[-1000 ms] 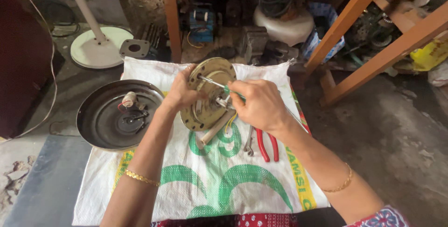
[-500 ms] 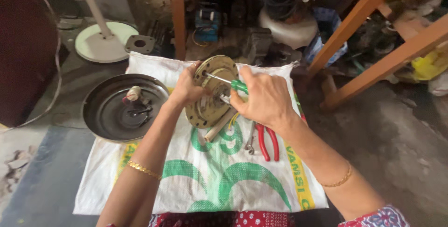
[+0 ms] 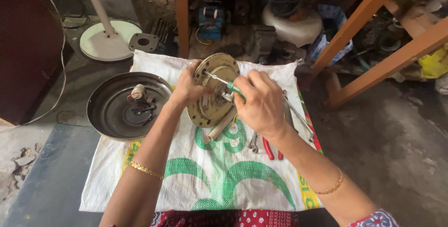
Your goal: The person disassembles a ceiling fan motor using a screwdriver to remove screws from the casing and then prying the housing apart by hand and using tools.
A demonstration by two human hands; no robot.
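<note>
Dark metal bowl holds small capacitor, wires.

I see a repair workshop. Old motors crowd the concrete floor. Pliers lie on a spread sack.

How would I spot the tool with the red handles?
Find the white woven sack with green print spread on the floor. Just below the right hand lie the pliers, beside bare metal spanners; only the pliers have red handles.
</note>
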